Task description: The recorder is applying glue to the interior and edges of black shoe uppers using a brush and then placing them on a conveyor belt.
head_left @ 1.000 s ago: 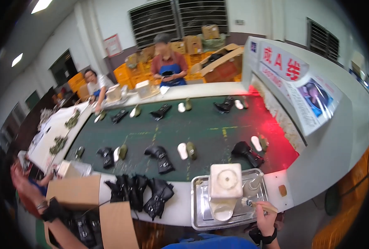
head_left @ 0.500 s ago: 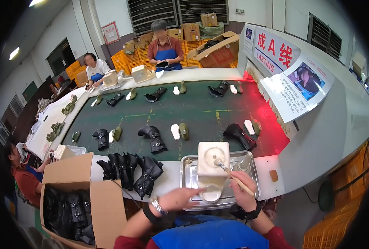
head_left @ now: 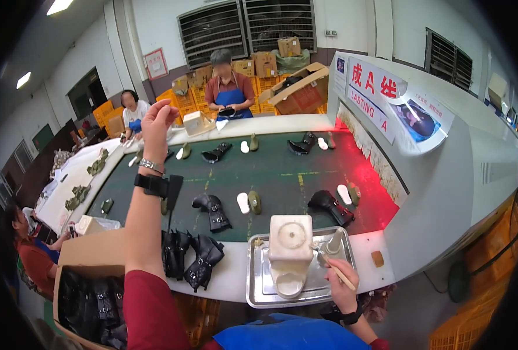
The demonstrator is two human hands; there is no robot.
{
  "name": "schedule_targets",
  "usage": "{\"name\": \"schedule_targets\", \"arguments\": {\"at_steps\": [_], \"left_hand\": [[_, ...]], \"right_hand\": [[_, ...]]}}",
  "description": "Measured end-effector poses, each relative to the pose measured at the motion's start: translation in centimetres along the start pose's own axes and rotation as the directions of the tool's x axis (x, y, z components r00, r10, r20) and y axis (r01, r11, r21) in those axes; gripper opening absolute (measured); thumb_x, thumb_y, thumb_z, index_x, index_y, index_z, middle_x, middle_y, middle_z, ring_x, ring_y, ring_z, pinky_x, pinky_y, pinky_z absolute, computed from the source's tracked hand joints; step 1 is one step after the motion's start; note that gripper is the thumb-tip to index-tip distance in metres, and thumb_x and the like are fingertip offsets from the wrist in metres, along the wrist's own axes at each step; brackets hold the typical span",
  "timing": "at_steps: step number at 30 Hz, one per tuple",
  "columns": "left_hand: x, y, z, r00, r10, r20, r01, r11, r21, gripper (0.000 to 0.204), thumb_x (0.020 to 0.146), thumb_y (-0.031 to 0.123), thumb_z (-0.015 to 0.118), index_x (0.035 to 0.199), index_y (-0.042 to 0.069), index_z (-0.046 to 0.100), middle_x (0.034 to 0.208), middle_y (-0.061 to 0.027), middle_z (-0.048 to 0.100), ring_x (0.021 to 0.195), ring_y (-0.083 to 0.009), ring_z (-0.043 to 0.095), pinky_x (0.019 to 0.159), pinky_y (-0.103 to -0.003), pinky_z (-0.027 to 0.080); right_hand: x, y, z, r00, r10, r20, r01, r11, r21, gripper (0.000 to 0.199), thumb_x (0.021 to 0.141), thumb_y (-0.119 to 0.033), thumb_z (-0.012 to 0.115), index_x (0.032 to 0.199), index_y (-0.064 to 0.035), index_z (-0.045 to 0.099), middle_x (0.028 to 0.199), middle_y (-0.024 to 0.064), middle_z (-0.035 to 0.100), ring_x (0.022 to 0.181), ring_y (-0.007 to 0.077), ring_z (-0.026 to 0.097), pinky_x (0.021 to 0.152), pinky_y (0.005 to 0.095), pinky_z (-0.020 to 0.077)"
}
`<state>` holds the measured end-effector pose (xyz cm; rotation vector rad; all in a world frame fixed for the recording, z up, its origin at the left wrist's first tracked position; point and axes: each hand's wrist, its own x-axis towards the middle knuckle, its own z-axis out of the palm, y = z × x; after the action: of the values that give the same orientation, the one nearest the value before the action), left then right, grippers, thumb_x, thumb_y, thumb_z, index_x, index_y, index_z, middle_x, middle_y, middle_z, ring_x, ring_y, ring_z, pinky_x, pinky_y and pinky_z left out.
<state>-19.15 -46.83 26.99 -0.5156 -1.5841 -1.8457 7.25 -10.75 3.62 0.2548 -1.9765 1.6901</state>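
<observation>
1. Left hand up at 10 o'clock, forearm crossing in front of the green belt; fingers curled in together, tips close, cannot tell if anything tiny is pinched
2. Metal bracelet on that wrist, black strap just below it
3. Right hand at 5 o'clock, fingers pinching the wooden handle of a brush; bristle end points to 10 o'clock
4. Brush head just beside the 3 o'clock side of an off-white container; cannot tell if touching
5. Container upright in a metal tray, 5 o'clock, its round-mouthed lower part toward 6; translucent bottle in same tray, 3 o'clock of container
6. Tray on the white worktop; brown block at 4 o'clock, right of tray, apart from it
7. Black buckled boots bunched on worktop, 7 o'clock; more in open carton, 8 o'clock
8. On belt: black boot at 4 o'clock; white sole-shaped piece beside olive one, near 6
9. Co-worker in blue apron across belt, between 11 and 12, both hands at a dark item
</observation>
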Motion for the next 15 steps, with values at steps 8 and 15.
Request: {"name": "schedule_targets", "arguments": {"at_steps": [8, 15], "left_hand": [[-5.4, 8.7, 7.9, 0.974, 0.084, 0.211, -0.001, 0.931, -0.365, 0.019, 0.089, 0.009, 0.049, 0.104, -0.001, 0.054, 0.073, -0.0025, 0.054, 0.071, -0.0101, 0.054, 0.076, -0.026, 0.047], [-14.3, 8.4, 4.6, 0.964, -0.200, 0.176, 0.259, 0.855, -0.449, 0.013, 0.091, 0.013, 0.045, 0.095, 0.001, 0.052, 0.061, 0.0021, 0.039, 0.056, -0.0082, 0.041, 0.074, -0.030, 0.046]], "right_hand": [[0.7, 0.1, -1.1, 0.991, 0.112, -0.070, -0.098, 0.979, 0.177, 0.022, 0.085, -0.002, 0.049, 0.105, 0.0040, 0.054, 0.093, 0.0145, 0.061, 0.070, 0.0152, 0.061, 0.062, 0.0237, 0.0491], [1.7, -0.1, -0.4, 0.994, 0.014, -0.111, 0.019, 0.955, 0.297, 0.023, 0.090, -0.009, 0.044, 0.109, 0.0041, 0.050, 0.082, 0.0087, 0.055, 0.061, 0.0110, 0.049, 0.056, 0.0226, 0.0432]]}}
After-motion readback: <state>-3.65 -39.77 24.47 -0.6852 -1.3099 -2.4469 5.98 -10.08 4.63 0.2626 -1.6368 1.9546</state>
